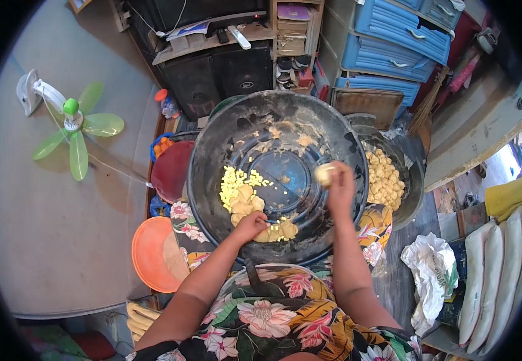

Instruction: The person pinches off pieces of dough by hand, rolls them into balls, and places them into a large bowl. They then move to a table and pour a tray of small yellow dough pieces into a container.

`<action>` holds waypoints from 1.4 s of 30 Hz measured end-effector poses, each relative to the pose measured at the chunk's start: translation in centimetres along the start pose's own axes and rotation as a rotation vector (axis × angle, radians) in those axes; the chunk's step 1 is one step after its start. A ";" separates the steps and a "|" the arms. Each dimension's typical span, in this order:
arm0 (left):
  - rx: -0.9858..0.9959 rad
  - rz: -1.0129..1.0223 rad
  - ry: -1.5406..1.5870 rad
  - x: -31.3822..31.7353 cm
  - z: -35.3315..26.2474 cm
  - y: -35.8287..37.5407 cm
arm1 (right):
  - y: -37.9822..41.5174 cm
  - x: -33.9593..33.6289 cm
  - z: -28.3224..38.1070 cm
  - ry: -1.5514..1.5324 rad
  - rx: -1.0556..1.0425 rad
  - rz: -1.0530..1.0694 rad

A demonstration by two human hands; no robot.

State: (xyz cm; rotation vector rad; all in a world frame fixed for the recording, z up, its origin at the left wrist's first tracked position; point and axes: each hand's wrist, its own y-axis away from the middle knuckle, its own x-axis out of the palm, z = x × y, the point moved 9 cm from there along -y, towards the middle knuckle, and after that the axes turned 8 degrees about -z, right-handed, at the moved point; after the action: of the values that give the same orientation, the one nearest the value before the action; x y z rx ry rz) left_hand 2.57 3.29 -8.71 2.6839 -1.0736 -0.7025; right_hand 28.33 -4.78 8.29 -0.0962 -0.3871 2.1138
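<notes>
So the right hand (340,183) has its fingers closed on a blurry pale lump (326,174) over the basin's (199,174) right side. Left hand's (252,227) fingers are bunched at the dough (279,230) by the near edge, yellow cubes (232,180) toward the left edge.

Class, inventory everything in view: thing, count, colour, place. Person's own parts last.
Large basin: one, black, centre
Dough: several pieces, tan, large basin
Cubes: many, yellow, large basin
Smaller basin: one, dark, right
Dough balls: many, tan, smaller basin
Tub: one, orange, lower left
Round object: one, dark red, left
Fan: one, green and white, left
Drawers: several, blue, upper right
Speakers: two, black, top
Crumpled bag: one, white, lower right
Filled sacks: several, white, right
Clothing: multicoloured floral, bottom
Left hand: one, touching dough
Right hand: one, holding blurred pale piece
</notes>
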 end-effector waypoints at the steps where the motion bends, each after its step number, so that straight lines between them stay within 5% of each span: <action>1: -0.004 0.039 -0.057 0.3 -0.4 0.3 | -1.6 -3.0 1.9 0.005 -0.129 -0.189; 2: -0.004 0.038 -0.053 0.4 -0.3 0.4 | -2.8 -6.5 1.5 0.126 -0.196 -0.327; 4: 0.373 0.078 -0.569 2.0 -2.8 1.4 | -3.3 -10.1 5.5 0.618 -0.467 -0.536; 7: 0.337 0.126 -0.733 3.0 -3.4 2.2 | -3.6 -11.7 4.6 0.712 -0.407 -0.585; 10: 0.347 0.110 -0.828 3.2 -2.9 1.9 | -3.0 -5.4 1.5 0.388 -0.389 -0.125; 14: 0.347 -0.052 -0.754 1.8 -3.3 1.3 | 5.5 7.0 -6.8 0.610 -0.040 0.668; 18: 0.280 -0.282 -0.535 -2.2 -2.9 1.0 | 15.8 11.7 -15.1 0.944 -0.081 1.231; 22: -0.051 -0.304 0.071 -4.3 0.9 -0.5 | 16.5 11.8 -14.0 0.990 -0.309 1.191; 25: -0.129 -0.267 0.419 -4.2 0.2 -0.1 | 15.1 11.0 -14.9 0.941 -0.128 1.139; 27: -0.160 -0.235 0.931 -3.8 -1.2 0.2 | 12.7 10.7 -13.2 0.657 -0.009 0.962; 31: -0.263 -0.198 0.991 -3.8 -1.5 0.7 | 10.5 10.0 -11.2 0.330 0.328 0.791; 35: -0.266 -0.058 1.197 -2.5 -1.5 0.2 | 10.8 10.6 -7.7 0.148 0.190 0.700; 40: -0.173 0.001 1.084 -2.1 -3.3 0.7 | 11.4 10.7 -7.0 -0.115 0.327 0.466; 42: -0.176 -0.004 1.103 -1.9 -3.4 0.8 | 11.4 10.7 -5.7 0.048 0.205 0.506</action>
State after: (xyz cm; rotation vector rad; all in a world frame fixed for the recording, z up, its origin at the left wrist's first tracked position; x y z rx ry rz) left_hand 2.50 3.90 -4.80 2.2960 -0.6263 0.6288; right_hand 14.57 -0.17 0.21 -0.1353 -0.1189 2.6321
